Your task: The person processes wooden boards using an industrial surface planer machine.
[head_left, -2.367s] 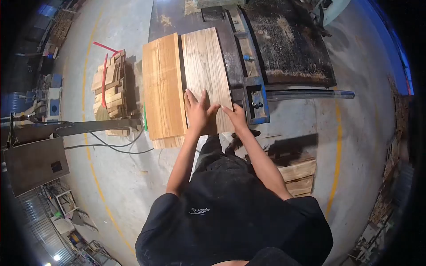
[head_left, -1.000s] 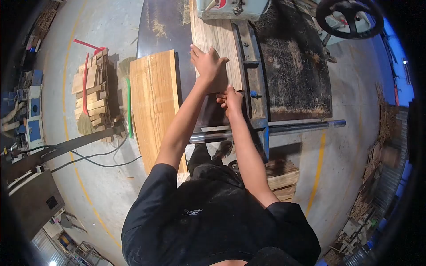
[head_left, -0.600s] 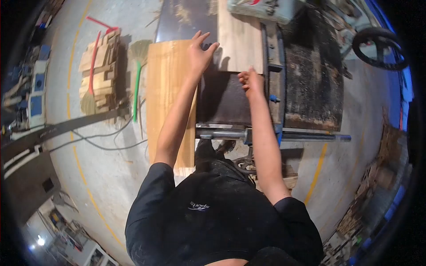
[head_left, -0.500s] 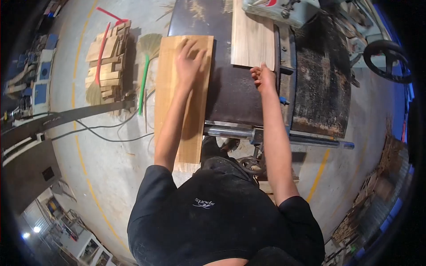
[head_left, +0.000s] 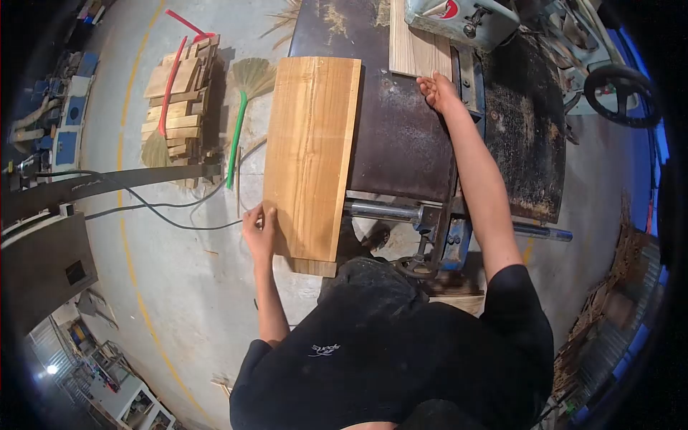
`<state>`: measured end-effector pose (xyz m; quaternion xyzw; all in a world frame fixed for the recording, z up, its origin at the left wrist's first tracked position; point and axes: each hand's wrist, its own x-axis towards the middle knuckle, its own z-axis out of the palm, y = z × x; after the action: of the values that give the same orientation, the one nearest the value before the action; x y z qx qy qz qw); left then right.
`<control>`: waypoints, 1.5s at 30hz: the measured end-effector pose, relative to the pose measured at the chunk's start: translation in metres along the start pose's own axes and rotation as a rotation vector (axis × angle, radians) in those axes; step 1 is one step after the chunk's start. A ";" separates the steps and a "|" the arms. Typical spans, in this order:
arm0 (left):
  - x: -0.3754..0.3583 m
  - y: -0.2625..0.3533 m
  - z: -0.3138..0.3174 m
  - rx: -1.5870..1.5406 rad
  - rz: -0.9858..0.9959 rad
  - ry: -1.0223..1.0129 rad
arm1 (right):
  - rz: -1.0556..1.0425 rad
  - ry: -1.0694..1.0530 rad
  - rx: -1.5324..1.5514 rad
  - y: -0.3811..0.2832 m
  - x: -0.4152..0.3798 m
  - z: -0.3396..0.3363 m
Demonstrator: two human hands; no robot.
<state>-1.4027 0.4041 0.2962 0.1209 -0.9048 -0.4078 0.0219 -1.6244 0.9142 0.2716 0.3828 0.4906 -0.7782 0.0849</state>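
A long, wide wooden board [head_left: 308,158] lies at the left edge of the machine table, its near end overhanging, with another piece of wood [head_left: 315,267] showing beneath that end. My left hand [head_left: 259,233] is at the board's left edge near this end, thumb and fingers apart, gripping nothing that I can see. On the dark machine table [head_left: 394,136], a second, paler board [head_left: 419,51] runs partly under the grey machine housing [head_left: 466,21]. At its near end is my right hand [head_left: 440,93], fingers loosely curled and apart, the fingertips seeming to touch the end edge.
Left on the floor, a stack of wood offcuts [head_left: 175,107] has a red-handled broom [head_left: 169,86] on it. A green-handled broom [head_left: 238,132] lies beside the table. A black cable [head_left: 158,208] crosses the floor. A black handwheel [head_left: 622,95] is at the right.
My left hand has moved from the top of the wide board back to its near left edge. My right hand and the paler board have gone farther forward, toward the housing.
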 end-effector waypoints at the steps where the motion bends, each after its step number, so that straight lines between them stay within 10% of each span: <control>1: 0.000 0.000 -0.002 0.042 0.018 -0.015 | -0.005 -0.003 0.007 0.006 0.005 0.000; 6: 0.010 0.021 -0.013 -0.042 -0.090 -0.173 | -0.509 0.097 -0.203 0.054 -0.043 0.026; 9: 0.002 0.030 -0.018 -0.300 -0.191 -0.322 | -0.442 -0.108 -0.232 0.129 -0.137 0.040; 15: -0.064 0.146 -0.012 -0.554 0.039 -0.599 | -0.161 -0.444 -0.099 0.183 -0.341 0.024; 18: -0.068 0.163 0.015 -0.326 0.519 -0.774 | -0.340 -0.415 -0.471 0.193 -0.383 0.003; 25: -0.105 0.140 0.032 0.460 0.842 -0.725 | -0.222 -0.180 0.136 0.257 -0.348 -0.056; 35: -0.102 0.101 0.096 0.375 0.846 -0.624 | 0.087 -0.025 0.768 0.311 -0.331 -0.066; 45: -0.085 0.124 0.121 0.361 0.880 -0.644 | -0.018 0.090 0.740 0.295 -0.314 -0.060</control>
<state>-1.3615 0.5917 0.3129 -0.3957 -0.8862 -0.2154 -0.1081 -1.2259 0.7389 0.2655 0.4169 0.1828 -0.8861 -0.0877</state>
